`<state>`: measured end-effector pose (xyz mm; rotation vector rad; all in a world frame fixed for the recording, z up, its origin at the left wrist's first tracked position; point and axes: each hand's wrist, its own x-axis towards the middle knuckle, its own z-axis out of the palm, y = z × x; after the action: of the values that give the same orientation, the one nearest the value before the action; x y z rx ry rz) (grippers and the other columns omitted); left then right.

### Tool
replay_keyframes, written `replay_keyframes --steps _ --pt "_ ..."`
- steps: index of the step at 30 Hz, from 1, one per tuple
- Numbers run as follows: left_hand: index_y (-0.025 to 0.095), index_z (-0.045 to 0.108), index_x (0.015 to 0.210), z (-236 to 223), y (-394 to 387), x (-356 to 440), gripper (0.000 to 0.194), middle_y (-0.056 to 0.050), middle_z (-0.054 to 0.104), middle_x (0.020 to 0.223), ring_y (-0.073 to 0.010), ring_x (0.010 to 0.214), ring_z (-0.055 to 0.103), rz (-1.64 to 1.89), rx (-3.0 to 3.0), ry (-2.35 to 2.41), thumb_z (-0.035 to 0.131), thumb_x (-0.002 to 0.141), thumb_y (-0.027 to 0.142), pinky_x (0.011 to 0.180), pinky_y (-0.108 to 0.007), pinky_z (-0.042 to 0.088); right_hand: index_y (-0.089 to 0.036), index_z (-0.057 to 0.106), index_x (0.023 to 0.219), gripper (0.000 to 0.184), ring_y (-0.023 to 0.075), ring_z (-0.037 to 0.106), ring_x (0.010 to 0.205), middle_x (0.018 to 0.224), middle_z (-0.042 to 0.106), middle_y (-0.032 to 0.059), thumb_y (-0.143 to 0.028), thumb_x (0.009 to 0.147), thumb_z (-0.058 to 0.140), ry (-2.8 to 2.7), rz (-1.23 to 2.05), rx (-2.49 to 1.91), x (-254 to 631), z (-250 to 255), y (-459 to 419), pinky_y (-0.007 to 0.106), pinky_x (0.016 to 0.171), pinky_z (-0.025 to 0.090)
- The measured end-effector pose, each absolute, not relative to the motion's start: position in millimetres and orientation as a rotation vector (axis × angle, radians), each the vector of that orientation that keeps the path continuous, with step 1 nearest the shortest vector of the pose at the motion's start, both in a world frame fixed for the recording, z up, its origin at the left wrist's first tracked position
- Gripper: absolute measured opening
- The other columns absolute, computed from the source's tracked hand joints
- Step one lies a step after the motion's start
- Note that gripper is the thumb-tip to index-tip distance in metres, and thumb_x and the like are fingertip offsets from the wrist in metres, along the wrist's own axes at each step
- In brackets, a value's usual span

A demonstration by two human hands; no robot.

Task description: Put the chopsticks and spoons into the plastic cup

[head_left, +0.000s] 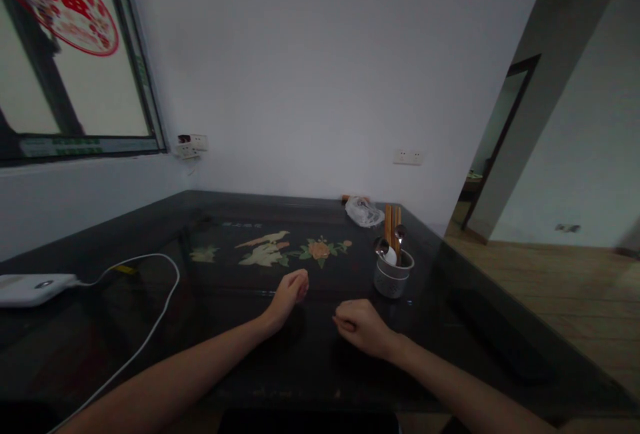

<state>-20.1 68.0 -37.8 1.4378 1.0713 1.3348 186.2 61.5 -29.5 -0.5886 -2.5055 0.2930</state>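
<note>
My left hand point(290, 293) hovers low over a dark glossy table point(225, 327), its fingers curled into a loose fist with nothing visible in them. My right hand point(361, 326) rests close beside it, also curled shut, and nothing shows in its grip. Both hands lie just in front of a painted bird-and-flower motif point(280, 251) on the tabletop. A round grey utensil holder point(393, 275) with wooden chopsticks and metal spoons stands right of the hands, a short way beyond my right hand.
A white device point(33, 287) with a white cable point(150, 314) lies at the table's left. A crumpled clear plastic bag point(364, 211) sits at the back by the wall. The table's right edge borders a wooden floor point(560, 287) and a doorway point(495, 147).
</note>
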Motion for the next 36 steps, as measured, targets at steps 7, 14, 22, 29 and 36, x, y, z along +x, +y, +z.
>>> replay_keyframes --steps 7,14,22,29,36 --pt "0.017 0.029 0.053 -34.7 61.4 -21.9 0.044 0.005 0.026 0.052 -0.0073 0.053 0.028 0.902 2.230 1.081 0.037 0.087 0.043 0.053 -0.023 0.021 -0.020 0.028 0.056 0.023 0.0106 0.033 0.051 0.054 0.039 -0.0039 -0.006 0.062 0.045 -2.685 0.093 -0.464 163.5 -44.9 82.2 0.025 0.051 0.019" --pt "0.016 0.031 0.053 -30.2 65.3 -28.9 0.032 0.006 0.027 0.050 -0.0064 0.049 0.028 0.706 2.451 1.059 0.041 0.083 0.023 0.051 -0.022 0.020 -0.020 0.029 0.057 0.023 0.0100 0.030 0.050 0.053 0.036 -0.0049 -0.006 0.065 0.046 -2.683 0.110 -0.523 162.4 -45.4 78.3 0.025 0.051 0.017" --pt "0.018 0.031 0.060 -33.6 63.8 -25.4 0.019 0.007 0.034 0.055 -0.0074 0.053 0.032 0.667 2.470 1.075 0.045 0.072 0.014 0.053 -0.020 0.024 -0.019 0.030 0.056 0.024 0.0091 0.029 0.051 0.054 0.032 -0.0058 -0.004 0.064 0.047 -2.581 0.243 -0.703 164.2 -48.8 86.9 0.023 0.052 0.017" --pt "0.018 0.040 0.063 -32.0 61.6 -25.0 0.012 0.006 0.041 0.059 -0.0073 0.056 0.038 0.608 2.460 1.059 0.049 0.070 0.015 0.055 -0.019 0.028 -0.019 0.033 0.057 0.022 0.0088 0.031 0.053 0.055 0.035 -0.0061 -0.006 0.066 0.048 -2.551 0.328 -0.726 165.1 -50.2 92.6 0.021 0.053 0.020" --pt "0.017 0.045 0.062 -36.5 64.4 -24.9 0.015 0.006 0.044 0.057 -0.0063 0.054 0.040 0.539 2.444 1.096 0.055 0.072 0.023 0.054 -0.018 0.029 -0.019 0.033 0.056 0.022 0.0092 0.030 0.054 0.055 0.036 -0.0058 -0.007 0.065 0.048 -2.583 0.425 -0.773 166.1 -47.6 95.1 0.022 0.054 0.020"
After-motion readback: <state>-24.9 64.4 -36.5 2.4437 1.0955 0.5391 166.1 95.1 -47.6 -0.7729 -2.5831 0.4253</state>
